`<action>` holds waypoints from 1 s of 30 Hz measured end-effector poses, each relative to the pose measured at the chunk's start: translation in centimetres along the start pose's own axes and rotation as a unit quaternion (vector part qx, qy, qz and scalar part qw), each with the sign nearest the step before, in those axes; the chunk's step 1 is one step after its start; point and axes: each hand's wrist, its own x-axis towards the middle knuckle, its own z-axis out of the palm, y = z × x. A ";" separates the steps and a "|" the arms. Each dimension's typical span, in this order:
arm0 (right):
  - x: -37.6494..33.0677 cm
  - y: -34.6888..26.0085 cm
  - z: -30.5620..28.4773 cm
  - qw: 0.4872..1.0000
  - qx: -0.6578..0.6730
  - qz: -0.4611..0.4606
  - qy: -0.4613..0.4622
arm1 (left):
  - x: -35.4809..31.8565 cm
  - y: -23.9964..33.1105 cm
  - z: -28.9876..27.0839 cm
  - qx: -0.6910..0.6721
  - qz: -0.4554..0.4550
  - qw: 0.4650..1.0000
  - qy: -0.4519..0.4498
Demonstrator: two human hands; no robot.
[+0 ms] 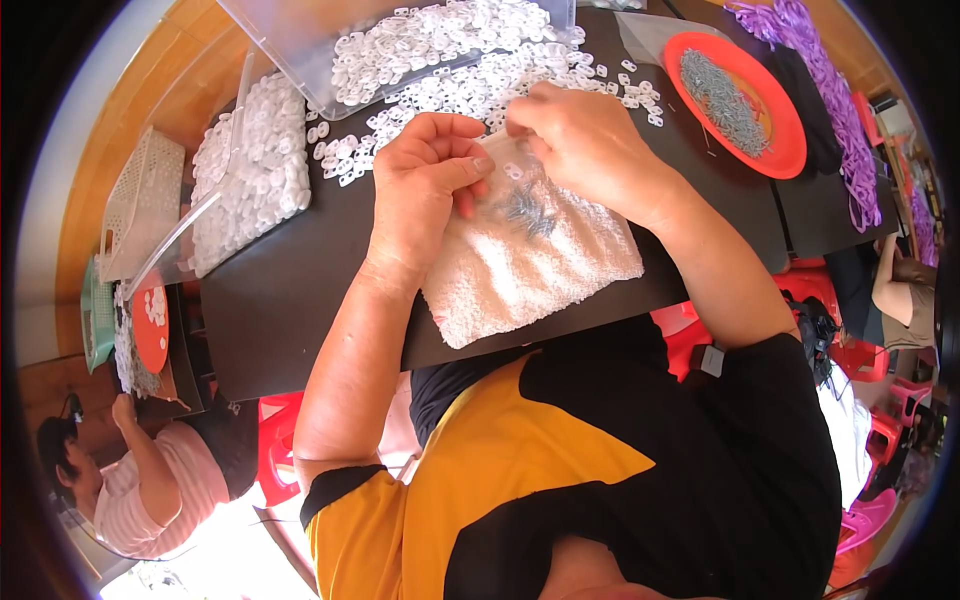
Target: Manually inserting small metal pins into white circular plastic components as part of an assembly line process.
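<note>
The person wears a short-sleeved shirt (620, 470) of black and yellow-orange panels, with both forearms bare below the sleeves.

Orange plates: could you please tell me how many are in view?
2. One plate lies at the table's far right, holding grey metal pieces; a second plate sits at the left edge by the white basket. Others may be hidden.

Head camera looks steeply down, close over table (300, 290).

One white towel (530, 265) — two orange plates (790, 120) (152, 330) — two baskets (140, 200) (97, 315)
</note>
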 end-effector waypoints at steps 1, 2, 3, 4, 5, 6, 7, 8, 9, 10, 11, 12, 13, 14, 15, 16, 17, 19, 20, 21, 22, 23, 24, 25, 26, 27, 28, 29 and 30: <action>0.0 0.0 0.1 0.998 0.046 -0.017 0.050 | 0.0 -0.1 0.0 0.000 0.000 1.000 0.000; 0.0 0.0 0.2 0.998 0.046 -0.017 0.050 | 0.0 -0.1 0.0 -0.004 0.003 1.000 -0.003; 0.1 -0.1 0.3 0.990 0.130 -0.031 0.045 | 0.0 -0.1 0.0 -0.008 0.006 1.000 -0.005; 0.2 -0.2 0.4 0.975 0.212 -0.045 0.040 | 0.0 0.0 -0.1 -0.007 0.007 1.000 -0.004; 0.3 -0.3 0.4 0.975 0.213 -0.046 0.041 | 0.0 0.0 -0.1 -0.018 0.007 1.000 0.000; 0.3 -0.4 0.4 0.966 0.255 -0.038 0.023 | 0.0 0.0 -0.1 -0.029 0.006 1.000 0.003; 0.3 -0.4 0.5 0.954 0.297 -0.029 0.005 | 0.0 0.1 -0.1 -0.029 0.006 1.000 0.002; 0.2 -0.4 0.5 0.954 0.297 -0.029 0.006 | 0.0 0.2 -0.3 -0.047 0.007 0.999 0.000; 0.2 -0.3 0.5 0.936 0.351 -0.001 -0.013 | 0.0 0.2 -0.3 -0.066 0.008 0.998 -0.002; 0.2 -0.3 0.5 0.914 0.404 0.027 -0.032 | 0.1 0.2 -0.4 -0.066 0.008 0.998 -0.003; 0.2 -0.2 0.6 0.914 0.404 0.028 -0.031 | 0.1 0.3 -0.4 -0.082 0.006 0.997 -0.004; 0.3 -0.3 0.9 0.899 0.436 0.026 -0.013 | 0.2 0.3 -0.5 -0.099 0.004 0.995 -0.005; 0.4 -0.3 1.1 0.883 0.468 0.024 0.006 | 0.3 0.2 -0.7 -0.098 0.004 0.995 -0.006; 0.4 -0.4 1.0 0.884 0.467 0.025 0.008 | 0.3 0.0 -0.9 -0.119 0.001 0.993 -0.011; 0.5 -0.6 0.8 0.866 0.498 0.050 -0.012 | 0.4 0.0 -0.9 -0.139 -0.001 0.990 -0.016; 0.5 -0.6 0.6 0.846 0.528 0.074 -0.031 | 0.4 0.0 -0.8 -0.138 -0.002 0.990 -0.018; 0.4 -0.6 0.8 0.845 0.528 0.075 -0.029 | 0.2 0.2 -0.7 -0.133 -0.002 0.991 -0.012; 0.5 -0.2 0.9 0.858 0.510 0.064 0.003 | 0.3 0.4 -0.2 -0.126 0.001 0.992 -0.010; 0.6 0.1 0.4 0.858 0.510 0.064 0.006 | 0.4 0.2 0.0 -0.071 0.012 0.997 0.008; 0.7 0.0 -0.4 0.871 0.484 0.083 -0.007 | 0.1 -0.1 0.0 -0.015 0.025 0.999 0.030; 0.7 0.1 -1.1 0.883 0.457 0.101 -0.020 | -0.1 -0.5 0.1 0.049 0.056 0.997 0.036; 0.7 0.4 -1.6 0.888 0.444 0.107 -0.062 | -0.2 -0.8 0.1 0.096 0.069 0.993 0.018; 0.6 0.7 -2.0 0.886 0.447 0.106 -0.060 | -0.1 -1.3 -0.1 0.144 0.080 0.986 -0.003; 0.5 0.9 -2.4 0.914 0.376 0.090 -0.124 | 0.2 -2.1 0.1 0.201 0.147 0.969 -0.012; 0.5 0.9 -2.7 0.932 0.302 0.071 -0.185 | 0.4 -2.5 -0.1 0.205 0.146 0.968 -0.012; 0.4 0.8 -3.1 0.943 0.263 0.064 -0.194 | 0.6 -2.4 0.1 0.315 0.210 0.925 -0.036; 0.2 0.9 -3.1 0.943 0.265 0.065 -0.192 | 0.7 -2.3 0.4 0.418 0.271 0.865 -0.059; 0.1 1.1 -3.1 0.955 0.230 0.029 -0.186 | 0.7 -2.1 0.7 0.449 0.269 0.850 -0.057; -0.2 1.1 -3.1 0.964 0.195 -0.007 -0.182 | 0.6 -1.8 0.8 0.450 0.268 0.850 -0.058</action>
